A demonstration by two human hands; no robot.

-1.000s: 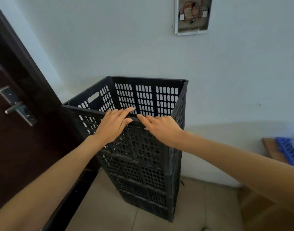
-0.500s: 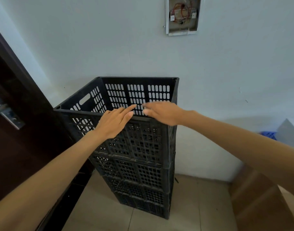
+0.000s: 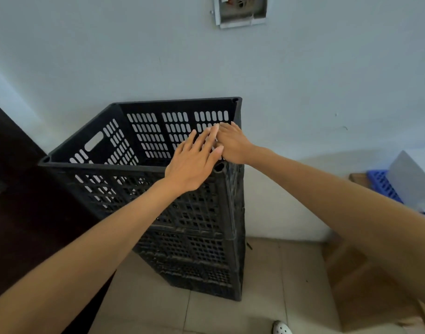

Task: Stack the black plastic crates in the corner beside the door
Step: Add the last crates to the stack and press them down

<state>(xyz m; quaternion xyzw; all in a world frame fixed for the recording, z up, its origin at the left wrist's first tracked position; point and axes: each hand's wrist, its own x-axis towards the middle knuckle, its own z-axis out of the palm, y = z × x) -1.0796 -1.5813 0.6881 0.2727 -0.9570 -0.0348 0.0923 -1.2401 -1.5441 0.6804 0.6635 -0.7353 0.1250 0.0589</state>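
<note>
A stack of black plastic crates [image 3: 194, 261] stands on the floor in the corner, between the dark door [image 3: 18, 213] on the left and the pale wall. The top crate [image 3: 124, 166] is open and holds nothing. My left hand [image 3: 194, 162] lies flat with straight fingers over the top crate's near right corner. My right hand [image 3: 235, 145] rests on the right rim just behind it, fingers pointing left, partly covered by my left fingertips. Neither hand grips the crate.
An open electrical box [image 3: 240, 10] is set in the wall above. To the right are a blue crate [image 3: 385, 186], a grey box [image 3: 411, 179] and brown cardboard [image 3: 365, 285]. A white shoe [image 3: 281, 327] shows on the tiled floor.
Both hands slid right along the top crate's front rim to its right corner. The right hand moved onto the right rim. The view shifted, so the stack sits further left.
</note>
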